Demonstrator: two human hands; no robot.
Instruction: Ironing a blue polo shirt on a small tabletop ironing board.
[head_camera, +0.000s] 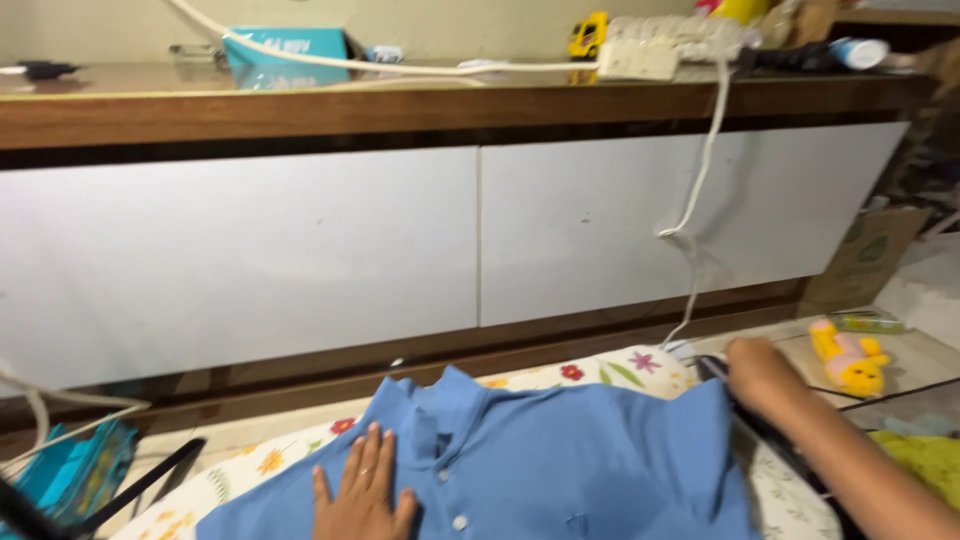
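On blue shirt (560, 460) — L hand (362, 492) flat, fingers spread.

I have a single view, from the camera worn on the person's head. It sits low, near the floor, and looks forward and slightly down, tilted a little so the long wooden-topped cabinet with white fronts (478, 235) slants across the upper half. That cabinet stands a short way ahead, facing me squarely. The bottom edge lies very close: the blue buttoned shirt (560, 460) spread on the flowered cloth (600, 372) fills it, cut off by the frame. To the right I glimpse tiled floor (925, 350). No second view shares anything.
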